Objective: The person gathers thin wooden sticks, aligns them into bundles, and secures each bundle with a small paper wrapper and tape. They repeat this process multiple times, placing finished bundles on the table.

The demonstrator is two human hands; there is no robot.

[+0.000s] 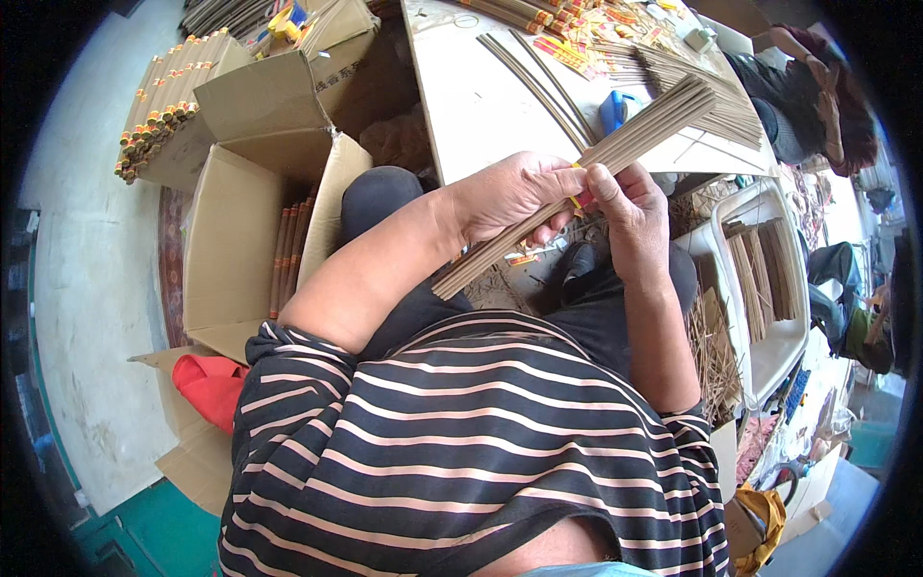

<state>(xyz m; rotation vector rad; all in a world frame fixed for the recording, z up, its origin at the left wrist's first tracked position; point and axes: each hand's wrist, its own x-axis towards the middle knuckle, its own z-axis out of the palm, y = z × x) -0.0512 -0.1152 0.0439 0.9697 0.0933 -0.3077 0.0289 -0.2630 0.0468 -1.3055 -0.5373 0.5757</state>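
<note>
Holding a bundle of brown sticks [659, 117] up in front of the body, both hands on its mid-section. L hand [519, 195]: grip closed round the bundle, thumb laid along the top, fingertips showing underneath. R hand [636, 216]: grip pinching the same bundle just beside the L, thumb pressed on top, fingers partly hidden behind. Red-and-yellow band [582, 200] round the sticks, right btwn the two thumbs. Bundle tilted, lower end twd L forearm, upper end out over the worktop [471, 130].

On the worktop: a few loose sticks [538, 85] just L of the bundle; blue item [612, 108] nr the bundle's upper half, exact kind unclear; fanned pile of sticks [738, 117] at R; red & yellow labels [565, 55] farther back; banded bundles [519, 12] at the far edge.

L side: open cardboard box [231, 231] w/ banded brown bundles [291, 250] standing inside; stack of banded rolls [178, 87] beyond it; red cloth [207, 387] nr the L elbow.

R side: white tub [790, 332] w/ sticks in it [755, 274]; broken sticks [713, 361] in a heap btwn tub & R forearm. Another person [817, 101], partly in view, at the worktop's R end. Yellow bag-like item [764, 524] lower R.
</note>
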